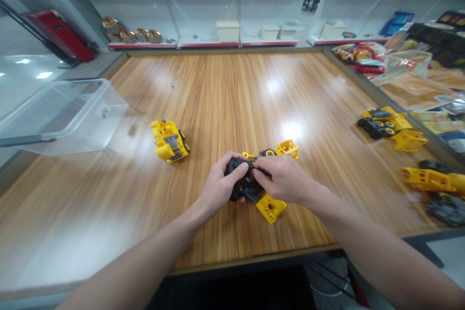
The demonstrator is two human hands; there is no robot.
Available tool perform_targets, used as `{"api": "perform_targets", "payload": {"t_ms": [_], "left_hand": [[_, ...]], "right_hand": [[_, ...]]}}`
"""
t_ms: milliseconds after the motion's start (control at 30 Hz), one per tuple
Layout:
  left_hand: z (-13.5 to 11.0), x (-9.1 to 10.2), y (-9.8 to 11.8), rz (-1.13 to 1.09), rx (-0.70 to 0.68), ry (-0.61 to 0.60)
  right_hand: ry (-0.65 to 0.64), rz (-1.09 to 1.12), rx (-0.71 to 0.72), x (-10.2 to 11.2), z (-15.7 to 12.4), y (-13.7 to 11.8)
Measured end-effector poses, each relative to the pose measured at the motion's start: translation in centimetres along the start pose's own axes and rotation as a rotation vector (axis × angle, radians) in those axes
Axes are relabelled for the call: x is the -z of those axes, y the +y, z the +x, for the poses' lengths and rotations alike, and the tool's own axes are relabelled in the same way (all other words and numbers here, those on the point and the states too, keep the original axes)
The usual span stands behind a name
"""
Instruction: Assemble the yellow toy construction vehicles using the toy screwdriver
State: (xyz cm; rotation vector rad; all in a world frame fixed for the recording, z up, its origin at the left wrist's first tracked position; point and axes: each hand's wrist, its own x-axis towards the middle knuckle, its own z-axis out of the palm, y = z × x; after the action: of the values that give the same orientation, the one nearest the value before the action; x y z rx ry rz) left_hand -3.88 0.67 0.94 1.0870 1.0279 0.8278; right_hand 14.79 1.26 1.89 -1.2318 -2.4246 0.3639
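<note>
Both my hands grip one black toy chassis (247, 189): left hand (219, 183) at 9 o'clock, right hand (286, 179) at 3 o'clock. Its long axis appears to run 12 to 6, between them; a yellow bracket (271, 208) lies at 5 o'clock.

left hand (218, 186) curled around a black plastic toy chassis (250, 190), right hand (285, 179) pinching the same piece from the other side. a yellow toy panel (271, 208) just below the hands, a yellow open frame (286, 149) just beyond them. on the wooden table (203, 106), a yellow toy loader (169, 141) to the left, a clear plastic bin (61, 116) at the left edge, more yellow and black toy parts (385, 123) toward the right.
</note>
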Motion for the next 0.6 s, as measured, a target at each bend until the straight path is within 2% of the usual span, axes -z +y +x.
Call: {"api": "perform_targets", "payload": {"t_ms": [600], "left_hand": [[-0.54,0.0,-0.02,0.187,-0.143,0.048]], "right_hand": [[-0.01,0.196,-0.091,-0.01,0.21,-0.34]]}}
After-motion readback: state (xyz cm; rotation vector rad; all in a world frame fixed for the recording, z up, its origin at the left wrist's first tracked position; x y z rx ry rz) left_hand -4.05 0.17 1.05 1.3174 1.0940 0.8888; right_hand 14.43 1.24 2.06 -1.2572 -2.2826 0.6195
